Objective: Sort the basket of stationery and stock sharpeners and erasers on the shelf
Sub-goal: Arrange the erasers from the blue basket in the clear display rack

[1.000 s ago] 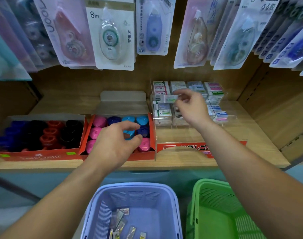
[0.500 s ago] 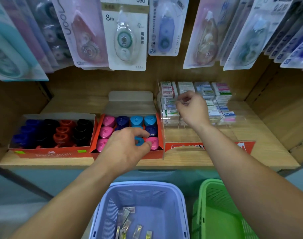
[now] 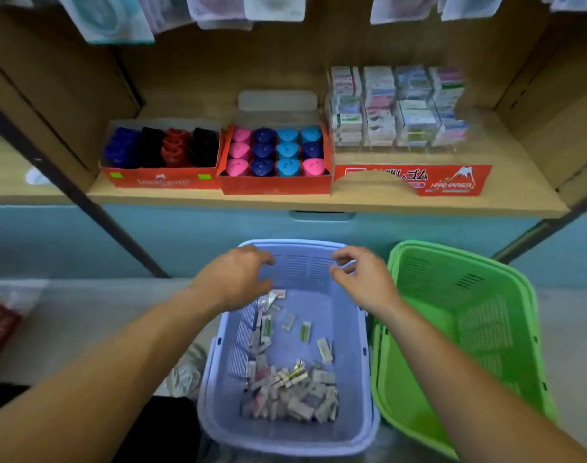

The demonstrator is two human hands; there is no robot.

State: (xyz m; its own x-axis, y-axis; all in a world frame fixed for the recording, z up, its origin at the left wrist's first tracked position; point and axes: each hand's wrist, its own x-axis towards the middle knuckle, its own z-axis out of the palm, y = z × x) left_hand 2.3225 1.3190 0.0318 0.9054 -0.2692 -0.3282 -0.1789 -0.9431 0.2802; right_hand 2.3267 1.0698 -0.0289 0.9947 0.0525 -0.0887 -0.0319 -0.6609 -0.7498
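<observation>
A lilac basket [image 3: 352,412] on the floor holds several small wrapped erasers [image 3: 288,392], most heaped at its near end. My left hand [image 3: 238,279] and my right hand [image 3: 362,279] hover over the basket's far end, fingers loosely curled, holding nothing. On the wooden shelf [image 3: 318,203] above stand a red box of pink and blue sharpeners [image 3: 275,150], a red box of dark sharpeners [image 3: 161,147] to its left, and a clear tiered rack of boxed erasers [image 3: 397,108] to the right.
A green basket [image 3: 459,329] sits right of the lilac one, touching it. Packaged correction tapes [image 3: 118,15] hang above the shelf. A dark metal shelf post [image 3: 84,208] slants at the left. A crumpled plastic bag [image 3: 185,375] lies left of the lilac basket.
Both hands have come down from the shelf to the lilac basket: the left left the sharpener box, the right left the eraser rack. The view has tilted downward.
</observation>
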